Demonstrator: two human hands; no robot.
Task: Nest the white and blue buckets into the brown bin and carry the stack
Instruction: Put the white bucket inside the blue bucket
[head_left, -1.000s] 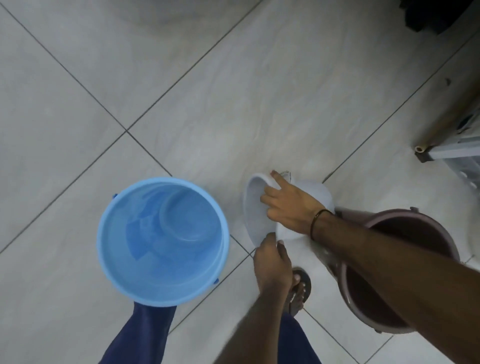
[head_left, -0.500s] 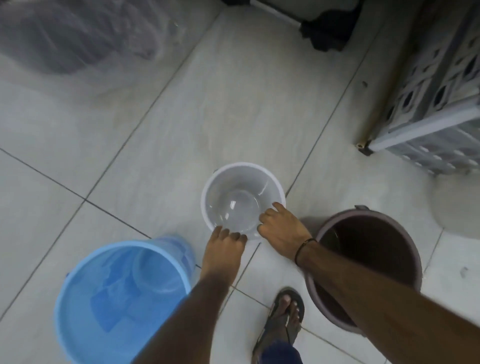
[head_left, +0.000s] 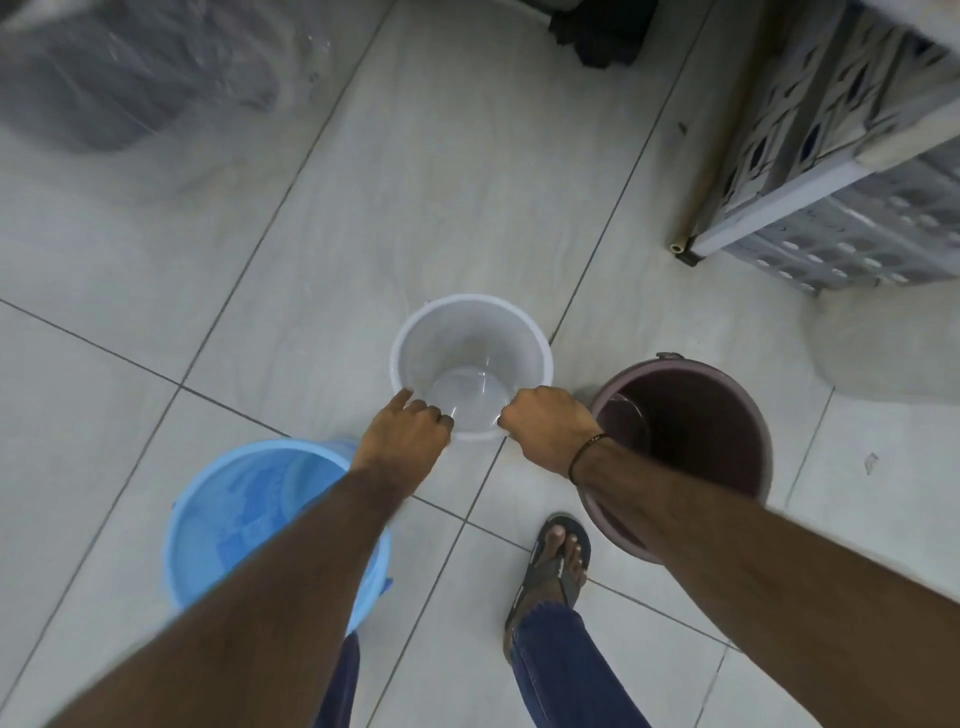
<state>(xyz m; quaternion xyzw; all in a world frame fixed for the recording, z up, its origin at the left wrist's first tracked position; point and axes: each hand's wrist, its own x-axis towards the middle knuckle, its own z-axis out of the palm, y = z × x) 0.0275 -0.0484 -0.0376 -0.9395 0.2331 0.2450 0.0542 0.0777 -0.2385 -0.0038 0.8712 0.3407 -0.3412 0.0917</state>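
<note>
The white bucket (head_left: 470, 338) stands upright on the tiled floor, mouth up and empty. My left hand (head_left: 408, 428) grips its near rim on the left side. My right hand (head_left: 545, 423), with a dark band on the wrist, grips the near rim on the right side. The blue bucket (head_left: 234, 514) stands upright at lower left, partly behind my left forearm. The brown bin (head_left: 691, 415) stands upright at right, open and empty, with my right forearm crossing its near edge.
A grey perforated plastic crate (head_left: 841, 156) and a wooden pole (head_left: 711, 156) sit at upper right. A clear plastic bag (head_left: 130, 73) lies at upper left. My sandalled foot (head_left: 556, 561) stands between the blue bucket and the bin.
The white bucket went from lying tilted on its side to upright on the floor. Both hands shifted to its near rim. The view rose and tilted forward.
</note>
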